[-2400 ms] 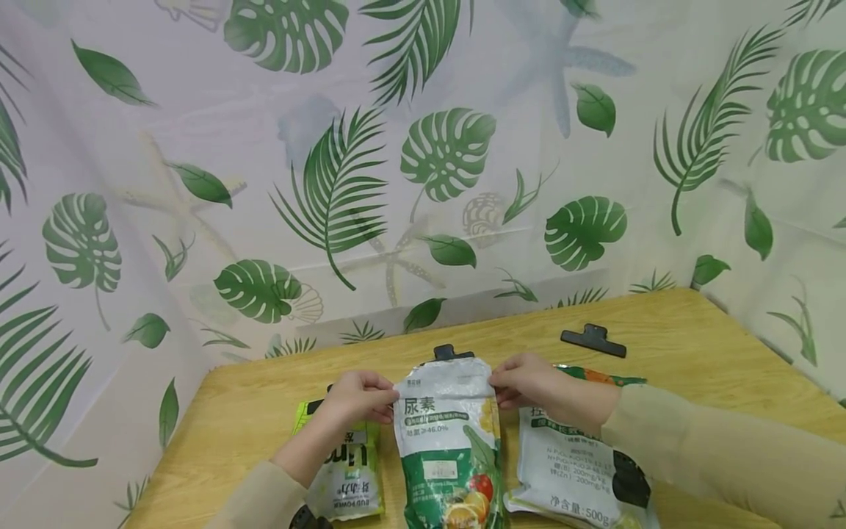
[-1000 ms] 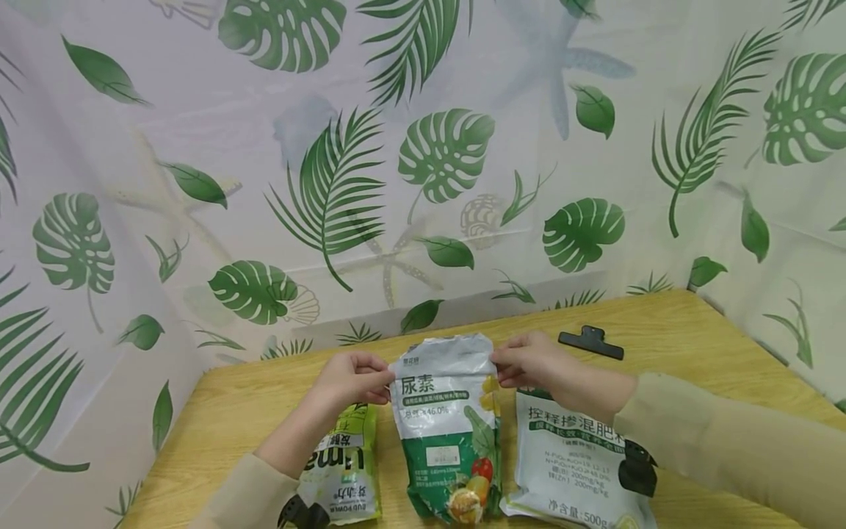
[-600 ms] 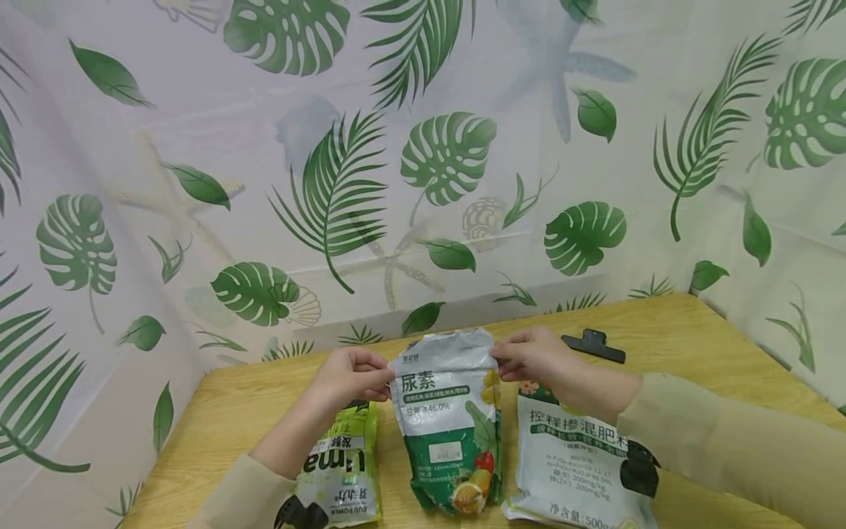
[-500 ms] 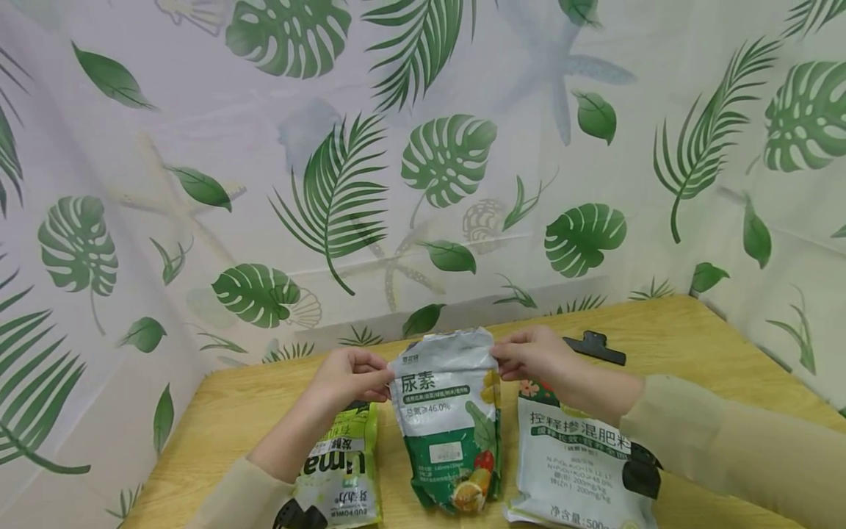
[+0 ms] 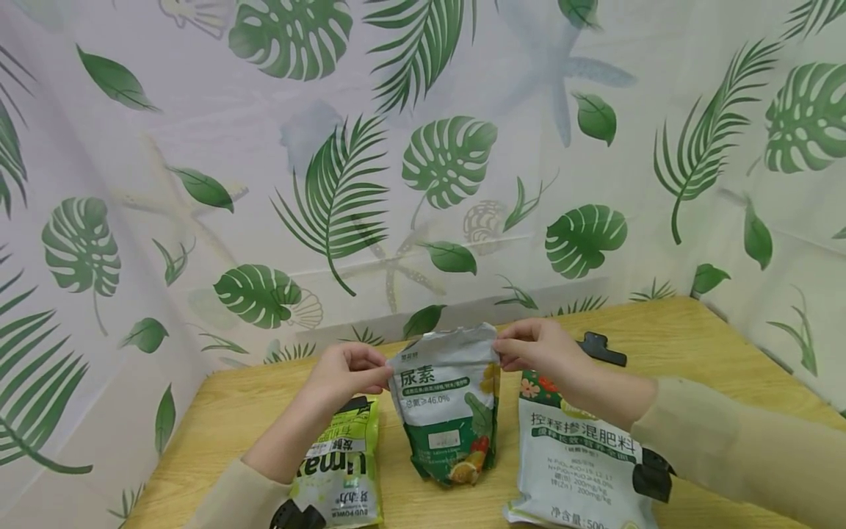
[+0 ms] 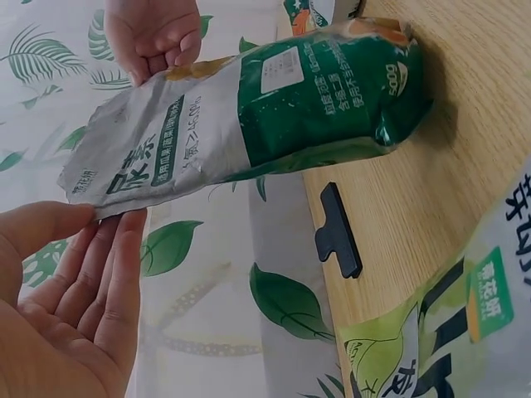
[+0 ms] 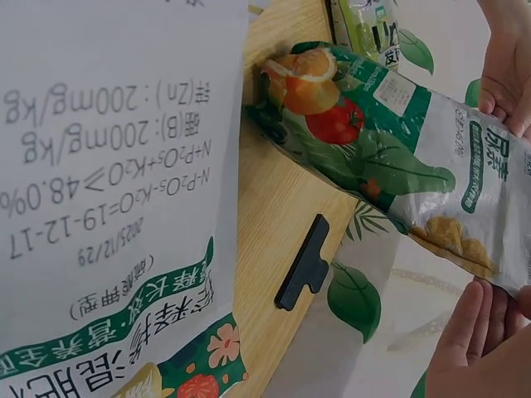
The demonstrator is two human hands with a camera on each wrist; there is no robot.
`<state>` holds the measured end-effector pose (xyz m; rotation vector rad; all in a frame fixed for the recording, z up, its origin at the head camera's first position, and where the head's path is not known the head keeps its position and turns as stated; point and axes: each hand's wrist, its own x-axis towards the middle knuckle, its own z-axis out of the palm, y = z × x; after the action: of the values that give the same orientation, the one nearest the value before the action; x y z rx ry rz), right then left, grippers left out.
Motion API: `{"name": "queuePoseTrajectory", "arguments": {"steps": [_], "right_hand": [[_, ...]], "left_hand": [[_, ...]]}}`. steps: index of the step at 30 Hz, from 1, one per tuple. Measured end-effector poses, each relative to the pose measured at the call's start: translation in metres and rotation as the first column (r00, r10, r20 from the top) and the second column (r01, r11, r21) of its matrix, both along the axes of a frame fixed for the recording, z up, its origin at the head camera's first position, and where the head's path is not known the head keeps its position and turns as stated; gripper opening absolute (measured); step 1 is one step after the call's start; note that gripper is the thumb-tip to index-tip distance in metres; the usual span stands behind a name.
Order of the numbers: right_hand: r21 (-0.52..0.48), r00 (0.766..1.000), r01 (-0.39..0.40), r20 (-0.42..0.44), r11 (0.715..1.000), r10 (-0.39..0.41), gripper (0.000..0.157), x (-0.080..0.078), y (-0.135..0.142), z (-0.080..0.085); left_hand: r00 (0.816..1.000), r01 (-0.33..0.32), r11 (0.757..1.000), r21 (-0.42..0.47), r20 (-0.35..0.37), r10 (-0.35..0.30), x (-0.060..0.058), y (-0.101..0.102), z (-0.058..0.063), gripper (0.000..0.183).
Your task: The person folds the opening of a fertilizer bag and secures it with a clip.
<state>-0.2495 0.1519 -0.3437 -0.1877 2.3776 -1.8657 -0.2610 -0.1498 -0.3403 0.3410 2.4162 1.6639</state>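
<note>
A white-and-green urea fertilizer bag (image 5: 446, 404) stands upright in the middle of the head view, its cut top edge uppermost. My left hand (image 5: 350, 375) pinches its upper left corner between thumb and fingers. At the upper right corner, my right hand (image 5: 538, 349) pinches the side edge the same way. In the left wrist view, the left thumb lies on the printed front of the bag (image 6: 199, 133), fingers behind. The right wrist view shows its vegetable-printed side (image 7: 357, 124).
Left of it lies a lime-green bag (image 5: 344, 470), printing upside down, with black at its top. On the right is a white compound-fertilizer bag (image 5: 575, 463), partly under my right forearm. A black clip (image 5: 603, 349) rests near the wooden table's (image 5: 681, 330) back edge, before a leaf-print curtain (image 5: 396, 184).
Both hands have raised the urea bag's top and brought it more upright; its base now shows farther up the view. A black clip behind its top is now hidden in the head view.
</note>
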Motion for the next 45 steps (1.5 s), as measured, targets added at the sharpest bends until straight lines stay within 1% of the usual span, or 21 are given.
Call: {"name": "queuePoseTrajectory", "arguments": {"steps": [5, 8, 16, 19, 25, 33, 41, 45], "right_hand": [[0.000, 0.998, -0.019, -0.064, 1.000, 0.019, 0.031, 0.004, 0.000, 0.002], [0.003, 0.996, -0.026, -0.088, 1.000, 0.026, 0.031, 0.006, 0.000, 0.002], [-0.001, 0.995, -0.044, -0.095, 0.999, 0.044, 0.028, 0.005, 0.001, -0.005], [0.004, 0.994, -0.053, -0.097, 0.999, 0.053, 0.030, 0.006, 0.001, -0.006], [0.035, 0.994, -0.041, -0.096, 0.999, 0.044, 0.032, 0.008, 0.001, -0.007], [0.048, 0.988, -0.087, -0.125, 0.995, 0.092, 0.032, 0.010, -0.001, -0.006], [0.057, 0.983, -0.115, -0.136, 0.992, 0.122, 0.033, 0.013, -0.001, -0.005], [0.059, 0.983, -0.116, -0.133, 0.991, 0.123, 0.034, 0.013, -0.002, -0.006]], "left_hand": [[1.000, -0.006, 1.000, 0.002, -0.011, 0.006, 0.000, -0.001, 0.001, 0.014], [1.000, -0.009, 1.000, 0.000, -0.013, 0.009, 0.001, -0.002, 0.002, 0.014], [1.000, -0.007, 1.000, -0.002, -0.013, 0.007, 0.001, -0.004, 0.001, 0.013], [1.000, 0.013, 1.000, 0.000, 0.001, -0.013, 0.000, -0.005, -0.001, 0.014], [0.998, 0.058, 0.998, -0.011, 0.012, -0.058, -0.001, -0.006, -0.004, 0.020], [0.997, 0.065, 0.997, -0.041, 0.033, -0.064, -0.002, -0.005, -0.008, 0.026], [0.996, 0.079, 0.996, -0.031, 0.032, -0.078, -0.001, -0.006, -0.010, 0.027], [0.997, 0.072, 0.997, -0.027, 0.032, -0.071, 0.000, -0.005, -0.010, 0.027]]}}
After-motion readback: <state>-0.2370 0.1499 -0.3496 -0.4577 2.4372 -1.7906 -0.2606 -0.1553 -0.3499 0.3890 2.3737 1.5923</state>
